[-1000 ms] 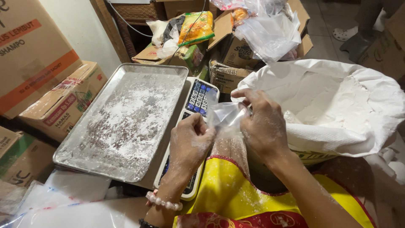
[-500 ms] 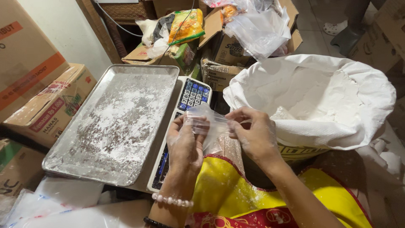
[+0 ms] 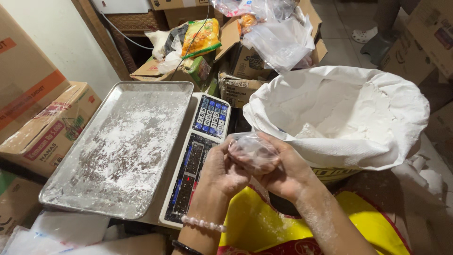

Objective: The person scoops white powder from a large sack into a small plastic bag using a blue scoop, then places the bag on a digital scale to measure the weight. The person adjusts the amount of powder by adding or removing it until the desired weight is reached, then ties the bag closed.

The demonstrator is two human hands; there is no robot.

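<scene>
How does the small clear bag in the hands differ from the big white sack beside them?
The small clear bag is see-through, crumpled and held between both hands; the big white sack is opaque, far larger, standing open with its rim rolled down and holding white powder. Both are soft and flexible.

Open space left above the flour-dusted metal tray, scale keypad just beside both hands, large white flour sack blocking the right, cardboard boxes hemming the left, cluttered cartons and plastic bags closing off the far side.
</scene>
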